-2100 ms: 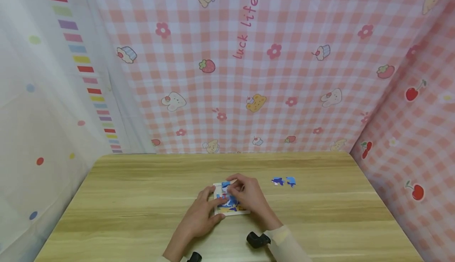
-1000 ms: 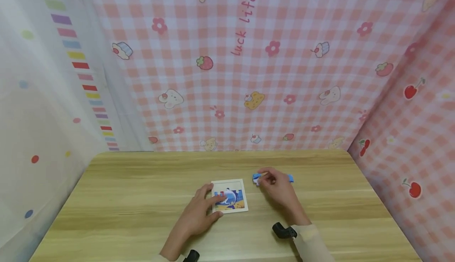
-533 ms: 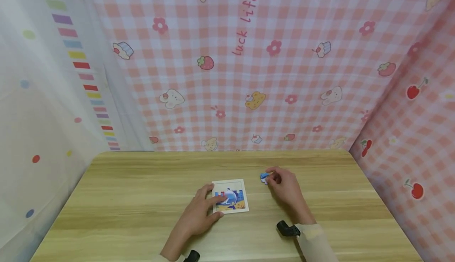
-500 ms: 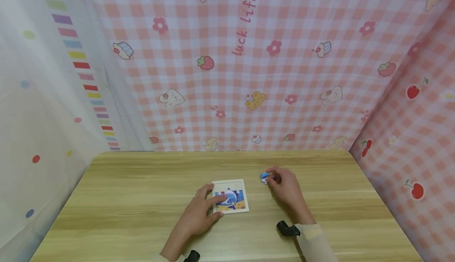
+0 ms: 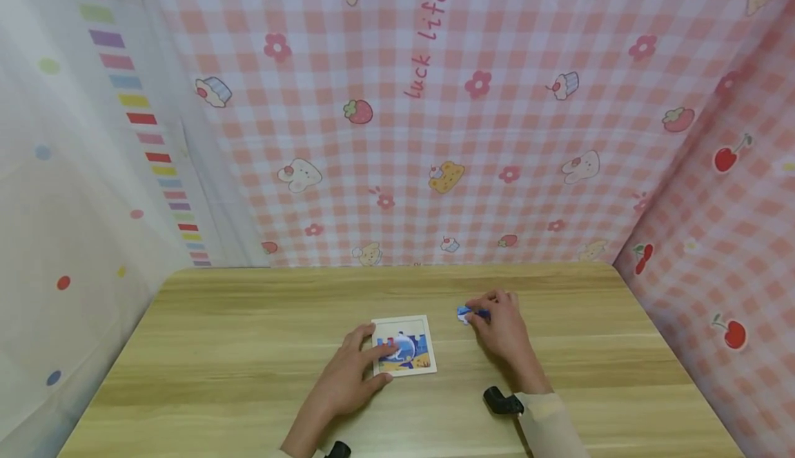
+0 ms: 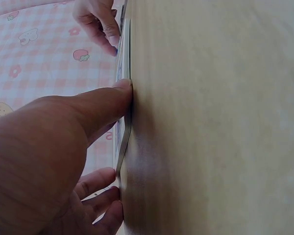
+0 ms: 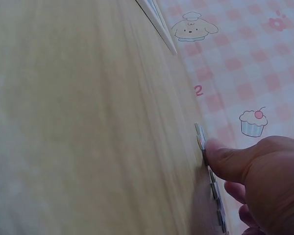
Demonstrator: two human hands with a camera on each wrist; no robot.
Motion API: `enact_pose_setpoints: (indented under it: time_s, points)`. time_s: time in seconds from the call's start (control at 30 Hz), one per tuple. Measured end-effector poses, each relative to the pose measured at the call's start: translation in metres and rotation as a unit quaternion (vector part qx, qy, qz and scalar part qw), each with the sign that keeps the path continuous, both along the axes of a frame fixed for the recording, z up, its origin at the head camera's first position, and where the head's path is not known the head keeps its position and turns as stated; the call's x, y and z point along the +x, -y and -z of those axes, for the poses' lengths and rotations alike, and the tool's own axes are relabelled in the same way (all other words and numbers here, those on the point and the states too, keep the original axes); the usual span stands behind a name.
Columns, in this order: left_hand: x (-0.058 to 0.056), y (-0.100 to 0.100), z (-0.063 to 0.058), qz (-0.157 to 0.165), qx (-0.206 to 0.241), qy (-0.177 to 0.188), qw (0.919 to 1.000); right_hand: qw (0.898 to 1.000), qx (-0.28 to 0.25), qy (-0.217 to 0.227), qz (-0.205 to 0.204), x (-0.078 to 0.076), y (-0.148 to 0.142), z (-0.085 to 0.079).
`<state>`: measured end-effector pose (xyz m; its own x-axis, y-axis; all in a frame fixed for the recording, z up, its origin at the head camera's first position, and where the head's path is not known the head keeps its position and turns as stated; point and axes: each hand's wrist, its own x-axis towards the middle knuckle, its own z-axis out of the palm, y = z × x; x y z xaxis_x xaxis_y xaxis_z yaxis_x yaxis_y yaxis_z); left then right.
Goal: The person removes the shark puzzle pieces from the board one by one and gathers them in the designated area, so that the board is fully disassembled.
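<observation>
A jigsaw puzzle in a white square frame [image 5: 433,349] lies mid-table; its upper part shows bare backing and its lower part a blue-and-yellow picture. My left hand [image 5: 344,379] steadies it: the index finger lies across the picture, the thumb touches the front edge, and the other fingers are by the back left corner. To the right of the frame, my right hand [image 5: 504,330] pinches a blue-and-white puzzle piece [image 5: 462,312] between thumb and index finger, at table level. A darker blue piece [image 5: 484,314] shows partly beneath that hand. Seen edge-on in the right wrist view, several flat pieces [image 7: 214,188] form a row.
The wooden table [image 5: 248,361] ends at the back against a pink checked cloth [image 5: 397,134]. A pale dotted cloth [image 5: 74,237] hangs at the left, and more checked cloth [image 5: 720,251] at the right. Black wrist cameras [image 5: 502,401] sit on both forearms.
My right hand has moved from the puzzle frame rightward with a piece, down beside the loose pieces. The frame's upper area is now bare. My left hand has stayed on the frame.
</observation>
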<state>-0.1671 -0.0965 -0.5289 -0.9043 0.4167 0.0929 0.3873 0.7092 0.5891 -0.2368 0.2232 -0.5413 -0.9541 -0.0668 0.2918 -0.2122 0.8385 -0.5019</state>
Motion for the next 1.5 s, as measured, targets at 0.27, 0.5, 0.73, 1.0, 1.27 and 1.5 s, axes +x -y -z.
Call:
enact_pose_setpoints:
  time_s: [0.27, 0.5, 0.73, 1.0, 1.27, 1.5]
  points:
    - [0.001, 0.0, 0.0, 0.001, -0.004, 0.001, 1.0, 1.0, 0.001, -0.006, -0.002, 0.003, 0.0, -0.002]
    - [0.0, 0.0, -0.001, -0.004, -0.006, -0.001, 1.0, 1.0, -0.02, -0.001, -0.008, 0.002, 0.0, -0.004]
    - [-0.003, 0.001, 0.0, -0.008, -0.003, -0.015, 0.9998, 0.998, -0.054, -0.011, -0.019, 0.003, 0.002, -0.011]
    - [-0.003, 0.0, -0.002, -0.01, 0.005, -0.005, 0.9999, 0.994, -0.094, 0.047, -0.035, 0.01, 0.016, -0.018]
    - [-0.003, 0.0, -0.004, -0.001, 0.006, -0.016, 0.9999, 0.991, -0.102, 0.067, -0.062, 0.017, 0.033, -0.022]
    - [-0.001, -0.008, 0.002, 0.028, 0.008, -0.035, 0.999, 0.986, -0.113, 0.081, -0.089, 0.022, 0.043, -0.02]
